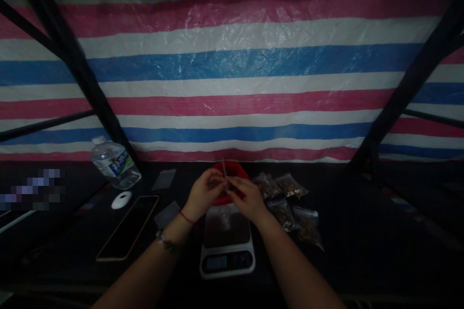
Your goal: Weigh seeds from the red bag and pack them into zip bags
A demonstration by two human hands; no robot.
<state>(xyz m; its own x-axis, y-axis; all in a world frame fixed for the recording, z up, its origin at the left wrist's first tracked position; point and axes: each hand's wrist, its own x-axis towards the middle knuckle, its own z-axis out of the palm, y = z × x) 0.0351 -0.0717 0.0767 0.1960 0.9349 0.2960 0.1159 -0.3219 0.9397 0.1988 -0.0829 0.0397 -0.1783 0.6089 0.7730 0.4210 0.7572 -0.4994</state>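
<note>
My left hand [203, 192] and my right hand [243, 194] meet above a small kitchen scale [226, 240], fingers pinched together on a small clear plastic bag [224, 174] held upright between them. A red bowl [232, 174] sits just behind the hands, partly hidden by them. The scale's platform is dim; something pale lies on it, too dark to make out. My left wrist carries a red string and a bracelet.
Several filled clear bags [290, 203] of brownish material lie right of the scale. Left of it are a phone [128, 227], a small white oval object [121, 200], empty bags [164, 179] and a tilted water bottle [114, 161]. A striped tarp [232, 72] hangs behind.
</note>
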